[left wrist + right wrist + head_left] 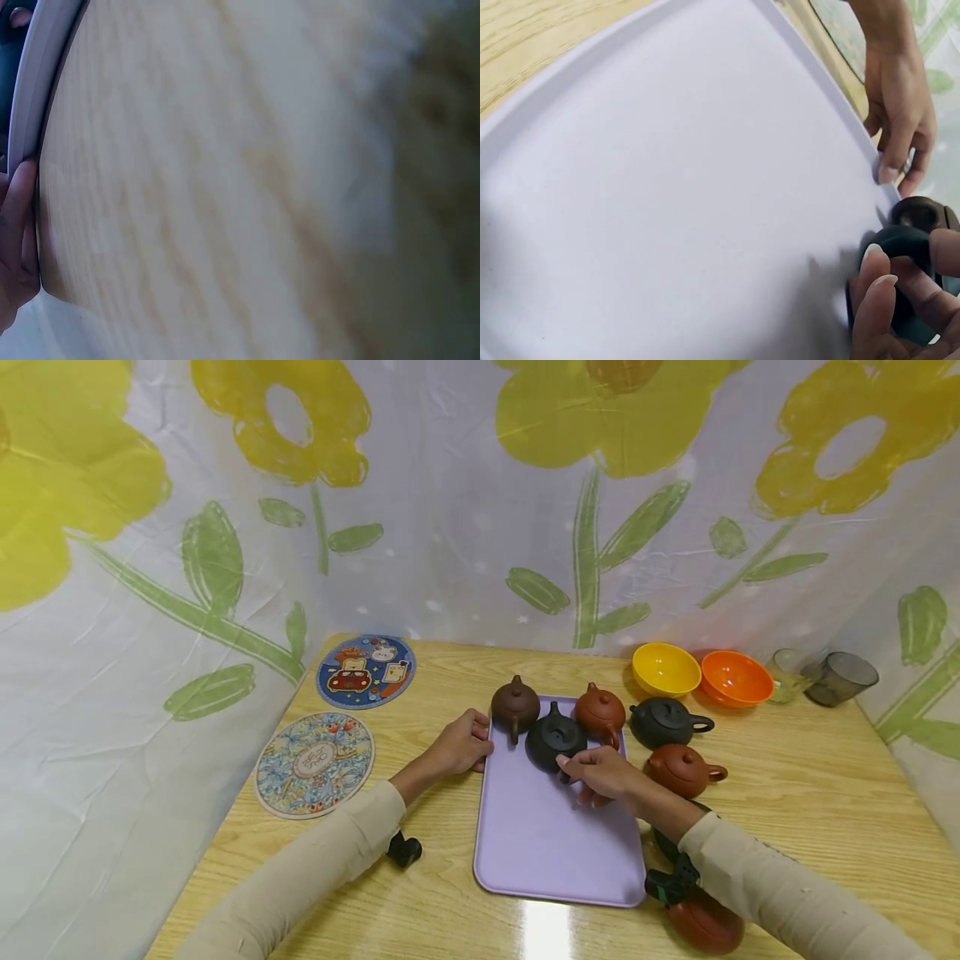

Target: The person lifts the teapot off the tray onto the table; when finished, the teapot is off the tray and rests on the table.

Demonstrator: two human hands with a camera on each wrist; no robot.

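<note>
Black teapot [555,739] sits at the far end of the lilac tray [547,852], between a dark brown teapot [515,705] and a reddish teapot [601,713] on that same end. Right hand [600,774] curls its fingers [877,296] round the black teapot's near side, holding it. Left hand [459,745] pinches the tray's left rim near its far corner, fingers bent over the edge, resting on the worktop [825,793].
</note>
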